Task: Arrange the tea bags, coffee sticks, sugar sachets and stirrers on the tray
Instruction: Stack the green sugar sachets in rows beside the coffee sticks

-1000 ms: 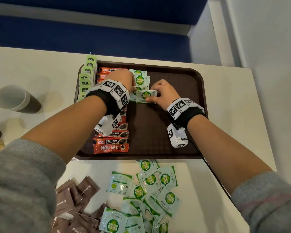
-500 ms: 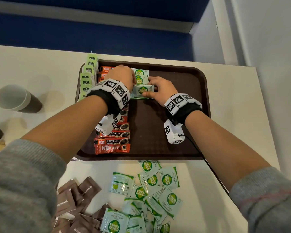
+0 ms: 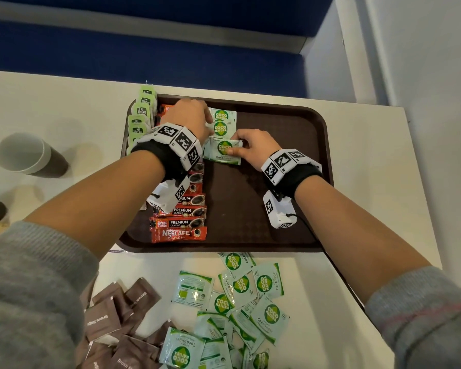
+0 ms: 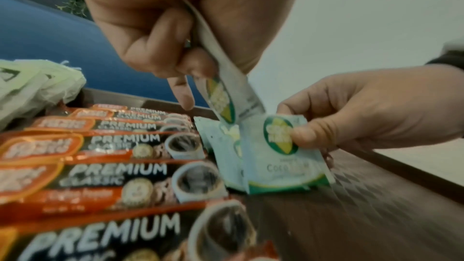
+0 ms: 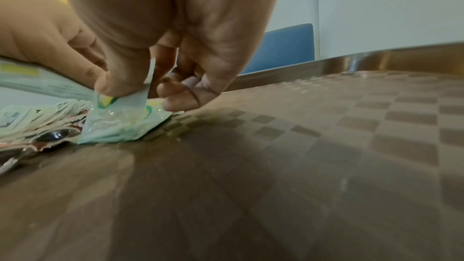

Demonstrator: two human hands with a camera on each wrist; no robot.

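The person is laying out a column of green-and-white sugar sachets on the brown tray [image 3: 290, 123], just right of the row of coffee sticks [image 3: 183, 222] that is running from the near rim toward the far one. The right hand [image 3: 253, 147] is pinching the nearest sachet [image 3: 222, 153] by its right edge, thumb on top and fingers curled beneath, apparently to slide it flat into line so that it is overlapping the two sachets [image 3: 221, 121] already lying beyond it. The left hand [image 3: 189, 118] is gripping a spare sachet [image 4: 223, 94] upright between thumb and curled fingers, probably keeping the next one ready while its index finger is pointing down near the far sachets, perhaps to steady them. The pale green tea bags [image 3: 141, 113] are standing in a file along the tray's left rim, so each kind is getting its own lane. On the table near the tray, loose green sachets [image 3: 250, 294] and brown sugar packets [image 3: 123, 312] are waiting in heaps; much sorting seems left. No stirrers are showing. Two paper cups [image 3: 24, 155] are sitting far left.
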